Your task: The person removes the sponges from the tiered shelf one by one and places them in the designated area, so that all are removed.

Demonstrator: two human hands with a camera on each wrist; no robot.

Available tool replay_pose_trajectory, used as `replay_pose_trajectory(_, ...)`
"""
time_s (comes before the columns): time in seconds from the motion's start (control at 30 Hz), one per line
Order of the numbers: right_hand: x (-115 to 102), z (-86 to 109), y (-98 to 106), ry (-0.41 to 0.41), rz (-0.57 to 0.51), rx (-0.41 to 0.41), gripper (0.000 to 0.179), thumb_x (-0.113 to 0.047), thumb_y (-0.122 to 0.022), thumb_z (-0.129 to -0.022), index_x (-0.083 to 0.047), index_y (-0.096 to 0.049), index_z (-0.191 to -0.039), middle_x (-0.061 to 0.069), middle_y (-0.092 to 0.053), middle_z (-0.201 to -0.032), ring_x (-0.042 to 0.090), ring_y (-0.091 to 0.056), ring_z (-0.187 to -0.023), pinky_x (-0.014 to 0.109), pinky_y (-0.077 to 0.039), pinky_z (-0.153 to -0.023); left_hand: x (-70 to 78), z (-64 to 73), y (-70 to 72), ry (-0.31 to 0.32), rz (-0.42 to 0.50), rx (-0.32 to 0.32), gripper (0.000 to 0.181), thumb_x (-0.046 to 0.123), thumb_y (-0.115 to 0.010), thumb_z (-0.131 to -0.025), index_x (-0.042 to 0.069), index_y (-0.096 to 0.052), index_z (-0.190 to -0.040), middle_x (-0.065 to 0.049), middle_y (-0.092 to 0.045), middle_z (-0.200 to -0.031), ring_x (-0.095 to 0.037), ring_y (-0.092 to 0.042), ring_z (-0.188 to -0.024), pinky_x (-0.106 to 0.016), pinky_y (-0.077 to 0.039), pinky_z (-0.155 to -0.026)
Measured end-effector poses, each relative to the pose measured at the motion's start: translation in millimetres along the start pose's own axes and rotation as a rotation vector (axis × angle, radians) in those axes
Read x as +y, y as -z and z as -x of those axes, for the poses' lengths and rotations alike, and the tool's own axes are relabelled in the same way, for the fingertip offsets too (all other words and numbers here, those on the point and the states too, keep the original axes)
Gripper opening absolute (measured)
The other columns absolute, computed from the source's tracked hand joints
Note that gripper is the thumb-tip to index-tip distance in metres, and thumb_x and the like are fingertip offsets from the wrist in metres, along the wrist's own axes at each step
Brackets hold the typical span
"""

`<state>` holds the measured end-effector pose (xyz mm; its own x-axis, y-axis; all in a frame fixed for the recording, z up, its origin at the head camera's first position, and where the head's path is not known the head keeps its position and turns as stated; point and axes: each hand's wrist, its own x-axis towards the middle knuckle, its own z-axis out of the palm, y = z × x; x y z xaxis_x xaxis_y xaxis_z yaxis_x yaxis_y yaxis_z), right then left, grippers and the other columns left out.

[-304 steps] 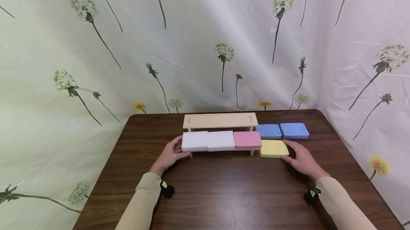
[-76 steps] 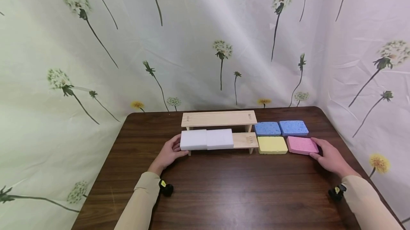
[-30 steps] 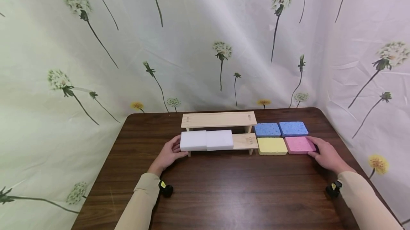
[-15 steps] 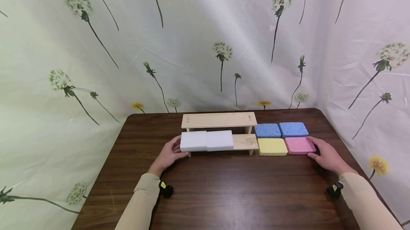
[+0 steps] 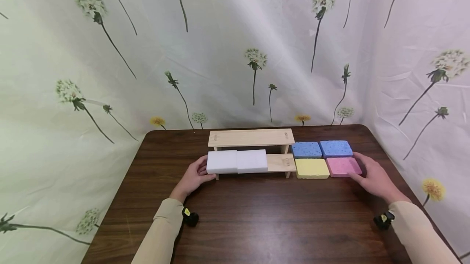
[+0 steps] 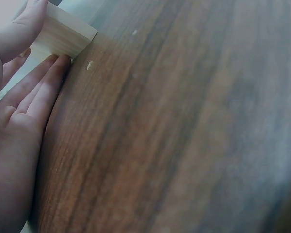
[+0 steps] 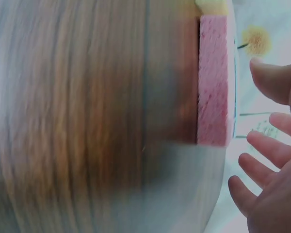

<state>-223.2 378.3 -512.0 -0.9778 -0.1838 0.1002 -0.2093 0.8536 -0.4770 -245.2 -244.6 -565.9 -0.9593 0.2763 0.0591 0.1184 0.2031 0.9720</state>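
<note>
My left hand (image 5: pixel 191 178) grips the left end of a two-tier wooden stand (image 5: pixel 280 162). In the left wrist view, thumb and straight fingertips lie on either side of its wooden end piece (image 6: pixel 63 36). Two white foam blocks (image 5: pixel 222 161) sit side by side on the lower tier, whose right end is bare wood. My right hand (image 5: pixel 372 174) hovers at the right end of a pink sponge (image 5: pixel 341 167), which lies flat on the table. Its fingers are spread, and the right wrist view shows a gap between them and the sponge (image 7: pixel 213 80).
Left of the pink sponge lies a yellow sponge (image 5: pixel 312 168), close beside the stand. Two blue sponges (image 5: pixel 307 149) form a row behind them. A bare upper tier (image 5: pixel 251 138) stands at the back of the brown table (image 5: pixel 238 219). A flower-print curtain (image 5: pixel 220 52) hangs behind.
The pink sponge went from the lower tier to the table, then slid left against the yellow one. My right hand has just let go of it, fingers spreading. The left hand stays put.
</note>
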Motion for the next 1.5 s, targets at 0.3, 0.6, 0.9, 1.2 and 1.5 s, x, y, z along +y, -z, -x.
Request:
replay_pose_trajectory(0.3, -25, -4.1, -6, 0.04, -0.051, 0.035, 0.082, -0.032, -0.081, -0.094, 0.005, -0.041, -0.155, 0.037, -0.043, -0.153, 0.058, -0.039, -0.139, 0.078, -0.036, -0.107, 0.0, 0.2, -0.3, 0.012, 0.003, 0.004, 0.082, -0.001, -0.082, -0.089, 0.0, -0.039, -0.159, -0.028, -0.048, -0.155, -0.042, -0.05, -0.142, -0.03, -0.052, -0.109)
replay_pose_trajectory(0.6, -47, -13.2, -16, 0.125, -0.098, 0.049, 0.074, -0.025, -0.082, -0.094, 0.002, -0.046, -0.153, 0.031, -0.05, -0.152, 0.053, -0.045, -0.138, 0.077, -0.038, -0.108, 1.9, -0.2, 0.1, 0.011, -0.006, 0.006, 0.082, -0.001, -0.082, -0.09, 0.0, -0.038, -0.159, -0.028, -0.048, -0.155, -0.043, -0.049, -0.142, -0.031, -0.052, -0.109)
replay_pose_trajectory(0.9, -69, -26.5, -32, 0.212, -0.126, 0.032, 0.069, -0.024, -0.081, -0.095, 0.001, -0.049, -0.151, 0.025, -0.054, -0.152, 0.048, -0.047, -0.141, 0.072, -0.038, -0.112, 0.5, -0.7, -0.4, 0.01, 0.0, 0.009, 0.082, -0.002, -0.082, -0.089, -0.001, -0.039, -0.158, -0.029, -0.048, -0.155, -0.043, -0.05, -0.142, -0.03, -0.052, -0.108)
replay_pose_trajectory(1.2, -89, -33.4, -47, 0.245, -0.176, -0.013, 0.067, -0.021, -0.079, -0.097, -0.001, -0.049, -0.153, 0.02, -0.054, -0.154, 0.043, -0.048, -0.142, 0.068, -0.041, -0.113, -0.2, -0.5, -0.9, 0.01, 0.006, 0.012, 0.082, -0.001, -0.083, -0.089, -0.001, -0.039, -0.159, -0.029, -0.048, -0.155, -0.043, -0.05, -0.142, -0.03, -0.052, -0.108)
replay_pose_trajectory(1.5, -109, -39.6, -59, 0.304, -0.201, -0.02, 0.064, -0.022, -0.08, -0.096, -0.003, -0.053, -0.151, 0.015, -0.058, -0.151, 0.038, -0.052, -0.141, 0.063, -0.046, -0.112, 0.1, -0.2, -1.6, 0.01, 0.015, 0.012, 0.082, -0.003, -0.082, -0.089, -0.002, -0.038, -0.159, -0.03, -0.048, -0.155, -0.043, -0.05, -0.141, -0.028, -0.052, -0.107)
